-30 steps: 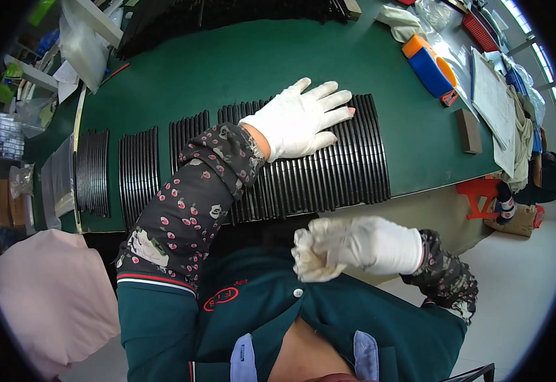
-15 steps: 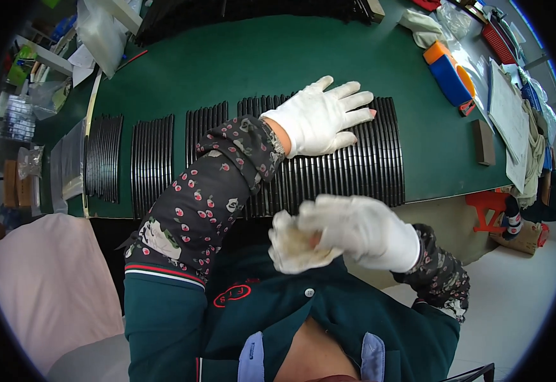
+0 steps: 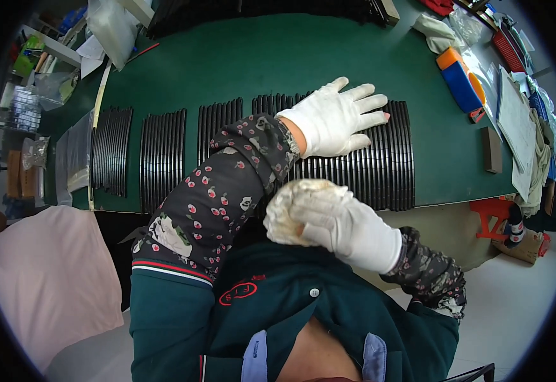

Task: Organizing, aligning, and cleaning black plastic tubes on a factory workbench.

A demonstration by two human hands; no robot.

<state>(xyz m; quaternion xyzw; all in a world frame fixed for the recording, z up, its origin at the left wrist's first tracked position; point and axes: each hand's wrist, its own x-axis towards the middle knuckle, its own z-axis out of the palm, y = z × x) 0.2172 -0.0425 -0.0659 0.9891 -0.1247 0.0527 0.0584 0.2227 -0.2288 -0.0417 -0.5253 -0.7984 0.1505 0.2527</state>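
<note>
My left hand [image 3: 334,121], in a white glove with one fingertip bare, lies flat with spread fingers across a wide row of thin black rods [image 3: 386,165]. The rods sit side by side, their ends toward me near the table edge. My right hand [image 3: 357,230], gloved too, grips a crumpled cream cloth [image 3: 303,207] by the near ends of that row. Whether the cloth touches the rods I cannot tell. Leftward lie narrower groups of similar rods: one beside my left sleeve [image 3: 220,124], a second group [image 3: 162,153] and a third group [image 3: 112,149].
The green table [image 3: 259,54] bears a blue and orange tape dispenser [image 3: 461,86] and a brown block [image 3: 491,149] at right. Papers [image 3: 513,121] lie beyond. More dark rods [image 3: 259,6] lie at the far edge. A red stool [image 3: 487,216] stands below right.
My right hand has moved the cloth up toward the near ends of the rods, and more of the cloth shows. My left hand stays on the rods. The whole view has shifted slightly.
</note>
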